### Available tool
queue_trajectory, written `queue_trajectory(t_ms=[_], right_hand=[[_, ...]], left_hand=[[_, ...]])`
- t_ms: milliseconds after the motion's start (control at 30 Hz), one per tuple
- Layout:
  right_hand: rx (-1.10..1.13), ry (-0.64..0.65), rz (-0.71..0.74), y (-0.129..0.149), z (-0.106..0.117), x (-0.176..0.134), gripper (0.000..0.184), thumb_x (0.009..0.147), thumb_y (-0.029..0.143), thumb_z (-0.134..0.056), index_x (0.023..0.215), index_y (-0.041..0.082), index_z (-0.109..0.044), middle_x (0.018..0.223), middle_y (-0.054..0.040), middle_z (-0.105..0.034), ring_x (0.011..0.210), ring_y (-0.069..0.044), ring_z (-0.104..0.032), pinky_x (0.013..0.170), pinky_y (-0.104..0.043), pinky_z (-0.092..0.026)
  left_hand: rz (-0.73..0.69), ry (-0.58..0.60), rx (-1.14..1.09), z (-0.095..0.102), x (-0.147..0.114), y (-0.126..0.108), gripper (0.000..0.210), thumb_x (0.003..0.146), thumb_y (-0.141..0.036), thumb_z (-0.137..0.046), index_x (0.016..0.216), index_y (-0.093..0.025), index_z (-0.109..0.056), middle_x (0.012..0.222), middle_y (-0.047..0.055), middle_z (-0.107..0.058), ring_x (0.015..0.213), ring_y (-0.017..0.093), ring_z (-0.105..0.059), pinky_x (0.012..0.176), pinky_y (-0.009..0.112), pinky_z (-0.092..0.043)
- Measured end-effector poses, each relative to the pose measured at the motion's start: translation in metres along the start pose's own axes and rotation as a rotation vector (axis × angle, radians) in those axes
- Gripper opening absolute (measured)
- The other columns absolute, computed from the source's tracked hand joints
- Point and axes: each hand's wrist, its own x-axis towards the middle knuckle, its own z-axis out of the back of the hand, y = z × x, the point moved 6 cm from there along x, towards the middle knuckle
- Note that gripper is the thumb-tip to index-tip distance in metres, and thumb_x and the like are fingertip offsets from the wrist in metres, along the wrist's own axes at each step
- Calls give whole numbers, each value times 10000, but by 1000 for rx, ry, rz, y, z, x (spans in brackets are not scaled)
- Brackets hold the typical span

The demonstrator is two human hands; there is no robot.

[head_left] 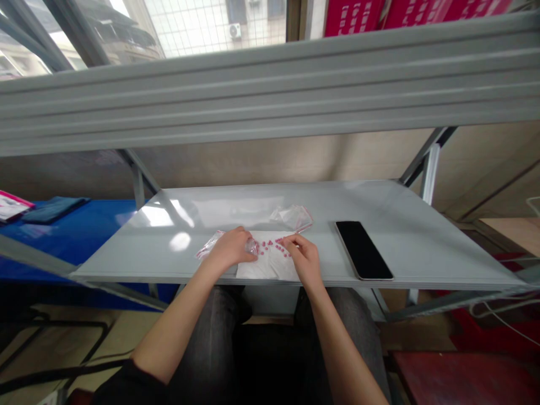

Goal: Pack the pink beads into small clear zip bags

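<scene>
Several small pink-red pieces, like beads or pills, [270, 243] lie scattered on a white sheet of paper or tissue [266, 269] near the table's front edge. At the sheet's left side my left hand [234, 247] is closed around a clear plastic zip bag [252, 246], whose mouth faces the pieces. On the right, my right hand [304, 253] has its fingertips pinched down among the pink pieces; whether one is between them is too small to make out. Another clear bag [207, 245] lies partly under my left wrist.
A clear zip bag with a red edge [295, 217] lies behind the sheet. To the right rests a black-screened smartphone [363, 250] on the grey table [430, 247]. A thick grey metal beam [270, 95] crosses above the table's back. A blue surface [97, 225] stands at left.
</scene>
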Motion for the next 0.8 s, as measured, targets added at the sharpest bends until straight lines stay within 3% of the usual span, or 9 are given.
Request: queue_trajectory(t_ms=[300, 400, 567, 800], right_hand=[[-49, 25, 2, 1, 0, 0, 185, 798, 292, -531, 730, 171, -654, 750, -52, -678, 745, -201, -622, 680, -302, -459], [-134, 48, 97, 1, -5, -2, 173, 755, 200, -506, 806, 169, -669, 820, -62, -684, 761, -207, -609, 693, -321, -461], [-329, 45, 342, 11, -11, -8, 276, 682, 107, -489, 877, 163, -677, 889, -88, -654, 902, -247, -574, 855, -400, -447], [-341, 71, 378, 17, -13, -10, 314, 685, 92, -480, 936, 171, -653, 946, -95, -639, 950, -263, -556, 897, -432, -436]], left_hand=[[16, 135, 202, 12, 10, -13, 336, 659, -351, -757, 915, -135, -734, 1015, 165, -696, 977, 345, -648, 806, 381, -487], [46, 159, 273, 15, 11, -23, 329, 643, -308, -774, 910, -119, -740, 1057, 204, -696, 1008, 378, -634, 841, 445, -475], [90, 158, 356, 17, 13, -37, 355, 642, -254, -795, 972, -133, -743, 1095, 211, -700, 1076, 381, -602, 953, 518, -387], [116, 114, 377, 13, 21, -50, 208, 747, -159, -699, 942, -151, -770, 1069, 205, -724, 1110, 382, -570, 1002, 572, -280]])
